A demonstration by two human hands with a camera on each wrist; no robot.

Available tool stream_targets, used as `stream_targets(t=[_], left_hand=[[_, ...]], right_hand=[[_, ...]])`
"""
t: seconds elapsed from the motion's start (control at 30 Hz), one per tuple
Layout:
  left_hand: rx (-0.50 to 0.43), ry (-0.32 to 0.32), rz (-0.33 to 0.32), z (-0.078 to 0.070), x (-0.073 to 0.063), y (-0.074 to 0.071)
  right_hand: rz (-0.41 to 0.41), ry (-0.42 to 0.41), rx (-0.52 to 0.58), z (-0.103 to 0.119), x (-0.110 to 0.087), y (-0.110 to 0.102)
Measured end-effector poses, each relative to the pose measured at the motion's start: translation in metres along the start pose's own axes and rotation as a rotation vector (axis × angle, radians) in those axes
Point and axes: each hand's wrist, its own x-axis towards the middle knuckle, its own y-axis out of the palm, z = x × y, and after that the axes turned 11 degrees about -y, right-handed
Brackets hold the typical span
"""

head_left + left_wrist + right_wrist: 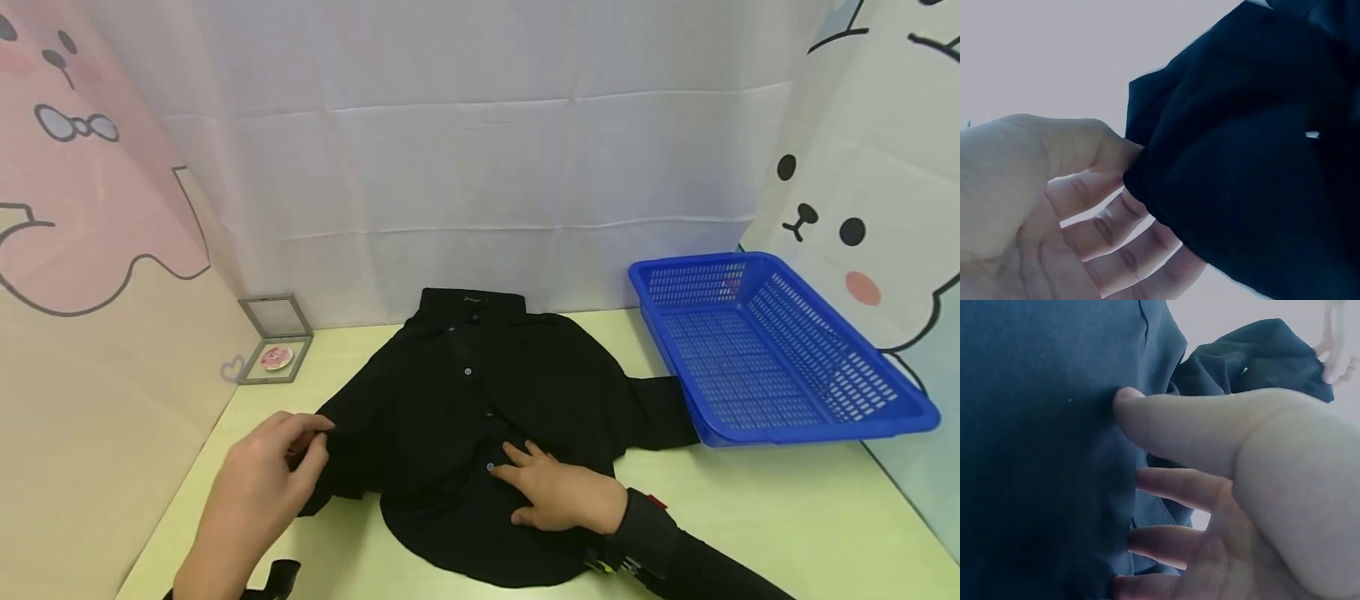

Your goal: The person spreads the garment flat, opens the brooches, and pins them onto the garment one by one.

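Observation:
A black button-up shirt [450, 392] lies front side up on the pale table, its collar toward the back wall. My left hand [266, 475] pinches the edge of the sleeve on the left between thumb and fingers; in the left wrist view the sleeve cloth [1229, 162] hangs from that pinch. Spread fingers of my right hand [558, 492] rest on the lower front of the shirt, near a button [491, 467]. From the right wrist view, the thumb and fingertips touch the cloth [1047, 456]. The other sleeve [660, 412] reaches to the right.
A blue plastic basket [678, 367] stands at the right, beside the end of the right sleeve. At the back left sits a small grey frame-like case [273, 317], its lid raised, with a round pink-and-white piece [277, 358] inside. Printed cloth walls [480, 167] enclose the table [750, 500].

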Motion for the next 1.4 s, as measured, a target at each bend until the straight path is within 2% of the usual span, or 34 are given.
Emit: stream_targets(t=[0.27,0.43,0.53,0.67,0.8,0.9,1.0,1.07,1.27,1.4], left_hand=[[0.069,-0.095,0.437,-0.011,-0.017,0.064],[0.041,-0.025,0.627,-0.012,-0.031,0.094],[0.041,0.048,0.706,-0.015,-0.038,0.107],[0.112,0.141,0.722,-0.022,-0.048,0.121],[0.144,0.168,0.697,-0.027,-0.054,0.128],[0.077,0.135,0.686,-0.026,-0.055,0.129],[0.012,0.073,0.681,-0.023,-0.055,0.128],[-0.012,0.019,0.689,-0.021,-0.054,0.127],[0.006,-0.066,0.715,-0.014,-0.050,0.123],[0.029,-0.037,0.714,-0.011,-0.049,0.124]], right_hand=[[-0.003,0.000,0.016,-0.001,0.000,0.000],[-0.015,-0.009,0.009,0.000,-0.001,0.001],[-0.029,-0.013,0.012,-0.001,-0.002,0.002],[-0.041,-0.008,0.031,-0.003,-0.004,0.003],[-0.054,-0.014,0.019,-0.003,-0.005,0.003],[-0.120,-0.059,-0.066,-0.004,-0.007,0.004],[-0.224,-0.118,-0.196,-0.007,-0.008,0.005],[-0.263,-0.142,-0.230,-0.008,-0.009,0.004],[-0.293,-0.192,-0.109,-0.011,-0.018,-0.008],[-0.404,-0.240,-0.091,-0.012,-0.027,-0.023]])
